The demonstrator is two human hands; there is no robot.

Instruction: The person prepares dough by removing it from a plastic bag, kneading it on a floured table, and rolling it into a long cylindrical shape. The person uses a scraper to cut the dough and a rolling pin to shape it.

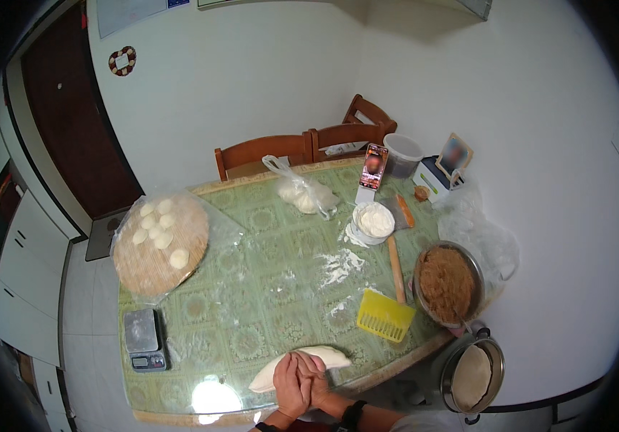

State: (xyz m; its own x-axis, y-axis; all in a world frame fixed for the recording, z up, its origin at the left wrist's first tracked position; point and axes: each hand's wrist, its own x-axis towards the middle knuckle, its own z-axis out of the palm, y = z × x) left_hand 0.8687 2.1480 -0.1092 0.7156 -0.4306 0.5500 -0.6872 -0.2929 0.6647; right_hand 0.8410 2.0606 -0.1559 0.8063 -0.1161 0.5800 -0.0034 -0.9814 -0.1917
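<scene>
A long pale log of dough [327, 356] lies near the table's front edge, curving slightly, with its thinner end [262, 379] to the left. Over its middle, my left hand [291, 384] and my right hand [316, 376] are pressed close together. Their fingers are held together and bear on the dough, partly covering it. The undersides of both hands are hidden. Right of them lies a yellow toothed dough scraper [385, 315], and a wooden rolling pin [396, 270] reaches away behind it.
Far left, small dough rounds [155, 232] sit on a round board [131, 263] above a kitchen scale [145, 340]. Bagged dough [306, 194], a flour container [374, 220] and a phone [373, 167] stand toward the back. Brown filling [446, 284] fills a bowl; a pot [496, 367] stands right.
</scene>
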